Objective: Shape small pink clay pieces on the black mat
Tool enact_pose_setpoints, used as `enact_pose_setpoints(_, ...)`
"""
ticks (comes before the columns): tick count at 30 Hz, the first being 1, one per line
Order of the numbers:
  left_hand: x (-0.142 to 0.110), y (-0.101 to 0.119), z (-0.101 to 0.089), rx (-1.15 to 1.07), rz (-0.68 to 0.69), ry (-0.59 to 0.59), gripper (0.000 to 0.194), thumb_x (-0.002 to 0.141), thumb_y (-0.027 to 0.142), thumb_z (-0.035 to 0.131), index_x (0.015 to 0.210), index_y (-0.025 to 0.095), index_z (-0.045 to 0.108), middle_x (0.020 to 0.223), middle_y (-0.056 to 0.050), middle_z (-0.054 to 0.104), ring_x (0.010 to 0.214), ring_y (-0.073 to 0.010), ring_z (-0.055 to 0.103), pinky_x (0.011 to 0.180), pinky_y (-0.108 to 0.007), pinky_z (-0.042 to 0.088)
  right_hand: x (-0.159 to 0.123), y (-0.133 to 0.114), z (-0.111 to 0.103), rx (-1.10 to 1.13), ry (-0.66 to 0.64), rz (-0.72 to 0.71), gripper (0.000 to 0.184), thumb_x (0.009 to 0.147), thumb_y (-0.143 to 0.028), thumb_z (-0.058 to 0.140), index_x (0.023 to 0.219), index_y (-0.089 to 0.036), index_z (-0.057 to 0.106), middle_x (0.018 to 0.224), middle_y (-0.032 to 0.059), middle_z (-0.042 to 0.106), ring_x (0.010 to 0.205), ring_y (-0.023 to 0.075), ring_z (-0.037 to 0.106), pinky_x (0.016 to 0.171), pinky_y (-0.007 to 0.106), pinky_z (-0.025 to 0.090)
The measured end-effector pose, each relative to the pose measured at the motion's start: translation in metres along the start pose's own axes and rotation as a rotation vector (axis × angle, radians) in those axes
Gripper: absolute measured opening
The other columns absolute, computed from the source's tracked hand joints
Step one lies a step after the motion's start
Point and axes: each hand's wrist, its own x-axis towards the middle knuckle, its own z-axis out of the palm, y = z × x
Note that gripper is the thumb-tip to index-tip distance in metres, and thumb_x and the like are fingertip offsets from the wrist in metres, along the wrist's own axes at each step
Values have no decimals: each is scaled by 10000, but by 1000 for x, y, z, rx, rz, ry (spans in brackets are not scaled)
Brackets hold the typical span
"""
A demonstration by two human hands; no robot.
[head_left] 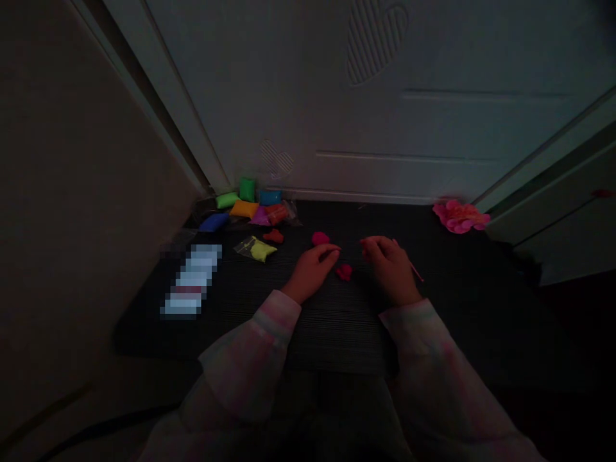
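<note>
My left hand (312, 273) is over the dark table, its thumb and forefinger drawn together in a pinch. Whatever sits between those fingertips is too small and dim to name. Just behind it lies a rounded lump of pink modelling clay (320, 239). A smaller, knobbly pink clay piece (344, 273) rests on the table between the hands. To the right, my right hand (387, 266) also has its fingers closed, with a tiny reddish bit near the tips that I cannot make out. A thin pink stick (418, 273) shows beside this hand, partly hidden by it.
Several coloured clay packets (244, 208) lie at the back left, with a yellow clay packet (260, 249) and an orange-red clay piece (273, 236) nearer. A bright blurred-out phone-like rectangle (192, 282) is at left. A pink flower-shaped object (461, 216) sits back right, before the white door (375, 128).
</note>
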Motion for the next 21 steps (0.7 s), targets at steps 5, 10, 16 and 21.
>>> enact_pose_setpoints(5, 2, -4, 0, -166, -49, 20, 203, 727, 310, 544, 837, 172, 643, 866, -42, 646, 814, -172, 573, 758, -303, 424, -2, 2, 5, 44, 37, -1, 222, 616, -364, 648, 609, -190, 510, 546, -46, 508, 531, 103, 480, 532, 245, 391)
enact_pose_setpoints(10, 3, -1, 1, -314, -101, 56, 174, 707, 300, 560, 774, 153, 627, 769, -23, 630, 745, -142, 568, 685, -276, 436, -3, 8, 8, 141, -62, 11, 233, 662, -372, 618, 780, -178, 565, 728, 10, 623, 653, 136, 600, 632, 289, 470)
enact_pose_setpoints(16, 1, 5, -1, -414, -124, 99, 155, 696, 275, 565, 733, 136, 622, 724, -18, 607, 731, -129, 558, 665, -260, 429, -4, 9, 11, 206, -105, -1, 304, 775, -424, 462, 927, -171, 530, 876, 56, 639, 747, 132, 630, 712, 304, 491)
enact_pose_setpoints(21, 1, 4, -2, -461, -113, 139, 155, 694, 281, 568, 720, 141, 627, 728, -13, 600, 722, -120, 546, 650, -247, 423, -7, 2, 10, 171, -120, 19, 258, 745, -436, 504, 689, -184, 504, 560, -29, 572, 472, 97, 550, 499, 240, 454)
